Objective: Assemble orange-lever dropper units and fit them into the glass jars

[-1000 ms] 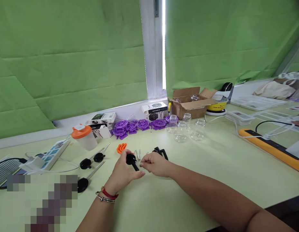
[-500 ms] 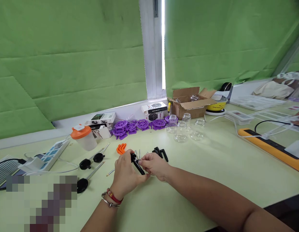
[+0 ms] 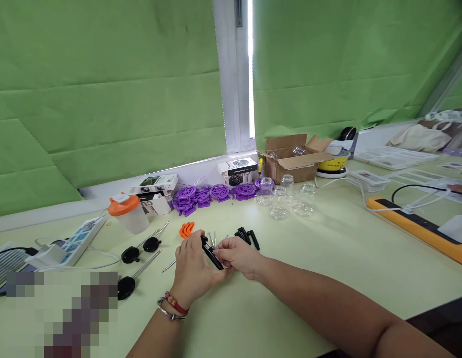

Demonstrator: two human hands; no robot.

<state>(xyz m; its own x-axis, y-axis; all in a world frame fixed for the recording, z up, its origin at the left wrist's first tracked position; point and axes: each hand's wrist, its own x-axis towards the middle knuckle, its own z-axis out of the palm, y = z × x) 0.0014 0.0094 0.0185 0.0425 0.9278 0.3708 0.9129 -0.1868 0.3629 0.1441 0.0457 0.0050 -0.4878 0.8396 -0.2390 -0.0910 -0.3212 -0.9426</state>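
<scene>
Near the middle of the table, my left hand (image 3: 193,266) grips a slim black plastic part (image 3: 215,260) by its two ends, between fingers and thumb. My right hand (image 3: 240,256) is pinched against the middle of that part; whatever lies between its fingertips is hidden. Behind the right hand lie several black L-shaped pieces (image 3: 249,237). Thin metal rods (image 3: 212,238) rest just beyond my fingers. Orange curved pieces (image 3: 186,229) sit beyond the left hand. To the left are black round discs on metal rods (image 3: 131,254).
Purple wheel-like parts (image 3: 219,193) line the back, beside clear glass jars (image 3: 279,199) and an open cardboard box (image 3: 290,171). An orange-lidded cup (image 3: 128,214) and a power strip (image 3: 79,238) stand left. An orange-and-black bar (image 3: 417,228) lies right, with another person's hand (image 3: 460,190) beyond it.
The camera view has shifted very slightly. Both hands keep nearly the same place and hold on the black part, which tilts a little differently.
</scene>
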